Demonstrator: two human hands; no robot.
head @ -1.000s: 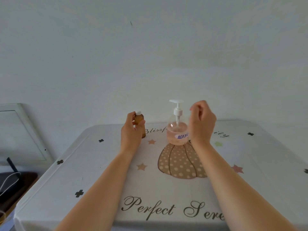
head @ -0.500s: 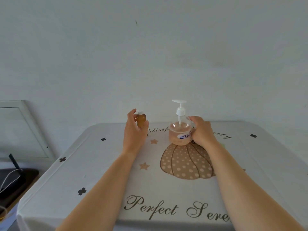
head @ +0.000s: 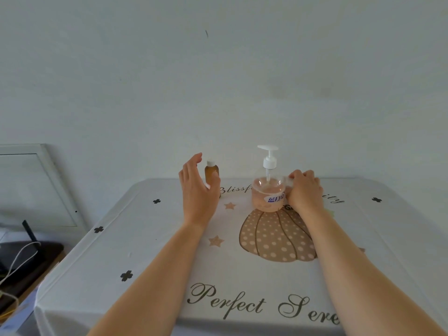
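Observation:
A clear pump bottle with pink liquid and a white pump head stands upright near the far middle of the table. My right hand grips its right side, fingers curled round the body. To its left stands a small amber bottle with a white cap. My left hand is beside it with fingers spread and straight, thumb in front of the bottle's lower part, not gripping it.
The table wears a white cloth printed with a dotted pumpkin, stars and script lettering. A white wall rises right behind it. Left of the table sit a framed panel and a dark object with white cables.
My right hand came down from above and took hold of the pump bottle's side. My left hand let go of the amber bottle and opened beside it.

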